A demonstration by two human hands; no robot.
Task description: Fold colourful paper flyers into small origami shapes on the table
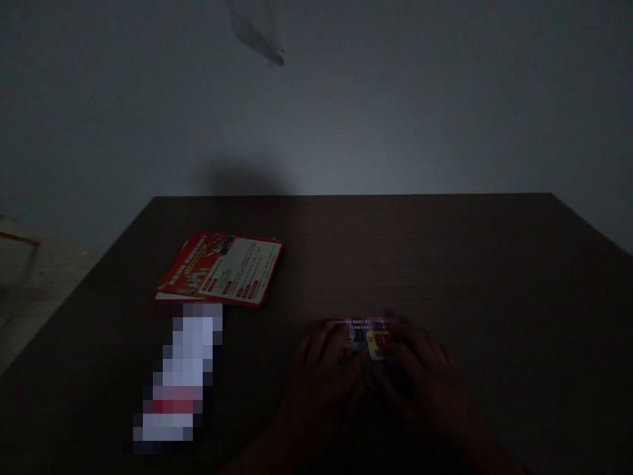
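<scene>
A printed leaflet (380,343), dark with pink and blue print and a yellow price patch, lies on the dark table in front of me, partly covered by my fingers. My left hand (321,369) grips its left side, fingers bent over the paper and thumb toward the middle. On the right side, my right hand (420,369) holds it the same way, its thumb near the other thumb. Dim light hides the fingertips and the leaflet's near edge.
Left of my hands lies a stack of red-and-white printed leaflets (232,270). Nearer to me is a pale, pixelated long shape (182,376) with a red band. The table (395,257) meets a grey wall (395,112), where a clear object (257,33) hangs.
</scene>
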